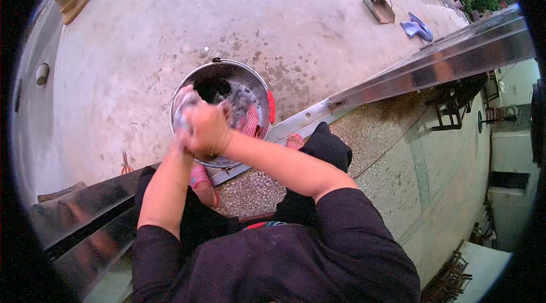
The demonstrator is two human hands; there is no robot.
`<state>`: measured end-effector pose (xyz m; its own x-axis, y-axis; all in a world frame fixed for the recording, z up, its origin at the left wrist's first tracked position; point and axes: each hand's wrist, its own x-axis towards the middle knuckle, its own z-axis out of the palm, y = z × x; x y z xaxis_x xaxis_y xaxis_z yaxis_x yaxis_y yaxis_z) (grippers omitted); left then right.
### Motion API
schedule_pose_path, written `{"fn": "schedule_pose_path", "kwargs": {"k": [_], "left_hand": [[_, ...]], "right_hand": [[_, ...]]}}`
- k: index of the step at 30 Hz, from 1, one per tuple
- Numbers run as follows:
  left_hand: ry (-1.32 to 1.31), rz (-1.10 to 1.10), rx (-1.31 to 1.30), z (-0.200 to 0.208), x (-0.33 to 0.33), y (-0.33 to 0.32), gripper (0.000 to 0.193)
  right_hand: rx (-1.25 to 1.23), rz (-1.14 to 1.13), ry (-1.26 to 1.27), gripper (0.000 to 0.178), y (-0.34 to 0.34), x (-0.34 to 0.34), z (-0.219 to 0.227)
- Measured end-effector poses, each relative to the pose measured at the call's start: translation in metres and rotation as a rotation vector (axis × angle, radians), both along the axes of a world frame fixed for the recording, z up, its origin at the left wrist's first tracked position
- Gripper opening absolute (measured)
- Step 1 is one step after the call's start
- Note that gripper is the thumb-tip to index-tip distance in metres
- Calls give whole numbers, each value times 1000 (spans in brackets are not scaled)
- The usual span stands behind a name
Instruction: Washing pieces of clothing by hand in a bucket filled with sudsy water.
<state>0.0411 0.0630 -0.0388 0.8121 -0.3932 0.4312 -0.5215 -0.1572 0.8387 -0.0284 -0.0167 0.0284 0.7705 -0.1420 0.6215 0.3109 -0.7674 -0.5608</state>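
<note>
A round metal bucket (259, 78) stands on the ground in front of me with foamy water in it. Dark cloth (213, 90) and a red-and-white striped cloth (250, 122) lie inside. Over the bucket's left side, my left hand (183, 124) and my right hand (209, 128) are closed together around a pale, sudsy, bunched cloth (189, 100). My right hand covers much of the cloth and part of my left hand. Something red (271, 107) is on the bucket's right rim.
My feet in pink sandals (199, 177) flank the bucket, by a metal door track (307, 116). Wet spots mark the concrete (318, 36). Farther off are a long-handled dustpan (380, 9), a blue-purple boot-like item (418, 27) and a pillar base (77, 1). Orange-handled scissors (126, 167) lie left.
</note>
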Motion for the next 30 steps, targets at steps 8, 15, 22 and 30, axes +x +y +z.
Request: {"fn": "schedule_pose_path", "kwargs": {"k": [8, 15, 22, 30], "left_hand": [[1435, -86, -443, 63, -21, -31, 13], [223, -310, 1294, 53, -1, 14, 68], [246, -543, 273, 82, 4, -10, 51], [971, -217, -546, 48, 56, 14, 31]], "right_hand": [[187, -124, 643, 30, -105, 44, -55], [1290, 486, 649, 12, -136, 23, 10], [987, 613, 588, 14, -103, 3, 74], [336, 333, 919, 13, -147, 15, 29]]}}
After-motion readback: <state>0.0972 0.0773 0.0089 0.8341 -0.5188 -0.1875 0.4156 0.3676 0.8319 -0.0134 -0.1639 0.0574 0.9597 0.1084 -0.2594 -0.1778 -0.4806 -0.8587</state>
